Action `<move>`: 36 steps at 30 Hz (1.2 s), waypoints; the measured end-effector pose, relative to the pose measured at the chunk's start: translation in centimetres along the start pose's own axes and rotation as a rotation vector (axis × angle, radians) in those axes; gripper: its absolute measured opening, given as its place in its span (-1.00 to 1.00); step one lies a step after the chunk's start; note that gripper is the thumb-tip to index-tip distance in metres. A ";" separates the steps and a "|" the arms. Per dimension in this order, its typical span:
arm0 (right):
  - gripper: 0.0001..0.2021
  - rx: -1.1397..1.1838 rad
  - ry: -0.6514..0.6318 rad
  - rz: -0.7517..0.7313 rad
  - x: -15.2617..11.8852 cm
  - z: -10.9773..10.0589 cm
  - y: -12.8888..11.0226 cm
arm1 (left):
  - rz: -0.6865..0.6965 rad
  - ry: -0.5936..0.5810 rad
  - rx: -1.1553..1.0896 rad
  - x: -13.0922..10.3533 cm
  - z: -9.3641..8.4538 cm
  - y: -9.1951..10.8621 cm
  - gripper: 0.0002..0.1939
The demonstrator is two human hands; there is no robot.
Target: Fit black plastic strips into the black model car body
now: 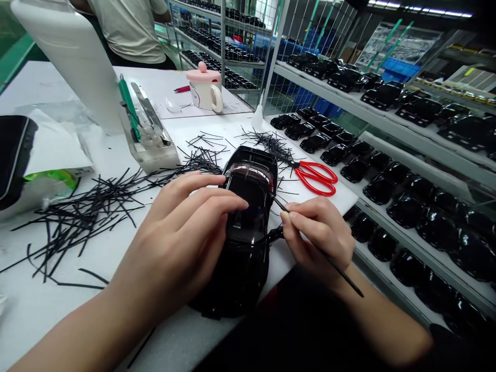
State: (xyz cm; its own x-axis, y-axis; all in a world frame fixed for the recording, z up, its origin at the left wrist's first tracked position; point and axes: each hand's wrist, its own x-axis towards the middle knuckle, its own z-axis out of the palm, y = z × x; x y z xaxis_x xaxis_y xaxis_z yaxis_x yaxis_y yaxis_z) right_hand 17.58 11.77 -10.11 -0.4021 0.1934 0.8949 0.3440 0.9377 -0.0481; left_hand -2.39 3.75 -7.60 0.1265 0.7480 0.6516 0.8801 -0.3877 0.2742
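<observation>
A glossy black model car (248,263) lies on the white table in front of me. My left hand (186,232) rests over its left side, wrapped round the body with fingertips on the roof and side. Between thumb and fingers my right hand (320,232) pinches a thin dark stick (341,273), whose tip touches the car's right side near a window. A black piece (275,234) juts out from the car just below that tip. Thin black strips (93,204) lie in loose piles left of and beyond the car.
Red-handled scissors (316,178) lie right of the car. Behind stand a lidded mug (204,90), a white bottle (73,57) and a clear tool holder (153,152). A dark device (13,155) is at left. Racks (372,129) of black model cars line the right; a person (127,31) is beyond.
</observation>
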 end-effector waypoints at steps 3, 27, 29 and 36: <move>-0.68 -0.006 0.000 -0.026 0.1 0.0 0.1 | 0.026 0.009 -0.012 0.0 0.0 -0.1 -0.74; -0.72 0.339 -0.020 0.168 0.0 -0.8 1.4 | 0.170 -0.013 0.011 0.3 -0.2 -0.8 -0.78; -0.74 0.369 -0.007 0.249 -0.1 -0.8 1.7 | 0.171 -0.015 0.015 0.3 -0.2 -0.8 -0.79; -0.79 0.344 -0.094 0.356 0.4 -0.8 1.6 | 0.160 -0.018 0.026 0.1 -0.3 -0.9 -0.81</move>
State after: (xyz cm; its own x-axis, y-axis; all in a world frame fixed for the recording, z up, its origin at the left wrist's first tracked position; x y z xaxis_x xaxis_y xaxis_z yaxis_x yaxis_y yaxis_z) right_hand 18.63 13.12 -9.52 -0.3906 0.5292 0.7533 0.1804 0.8464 -0.5010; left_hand -3.34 3.99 -7.56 0.2741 0.6871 0.6728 0.8593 -0.4891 0.1494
